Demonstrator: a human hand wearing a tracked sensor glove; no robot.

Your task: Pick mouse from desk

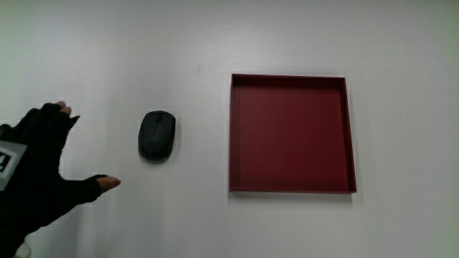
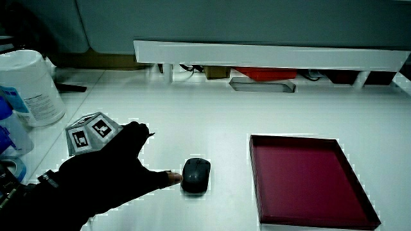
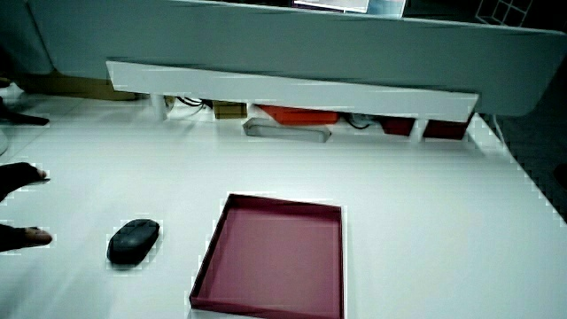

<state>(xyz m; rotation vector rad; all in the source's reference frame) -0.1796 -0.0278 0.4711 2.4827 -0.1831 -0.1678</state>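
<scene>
A black computer mouse lies on the white table beside a dark red tray; both side views show the mouse too. The gloved hand is beside the mouse, on the side away from the tray, fingers spread and holding nothing. Its thumb tip and fingertips point toward the mouse with a gap between. In a side view the hand nearly reaches the mouse, its patterned cube on its back. Only fingertips show in a side view.
The shallow square red tray holds nothing. A white canister stands at the table's edge near the hand. A low white partition shelf with red and grey items under it runs along the table farthest from the person.
</scene>
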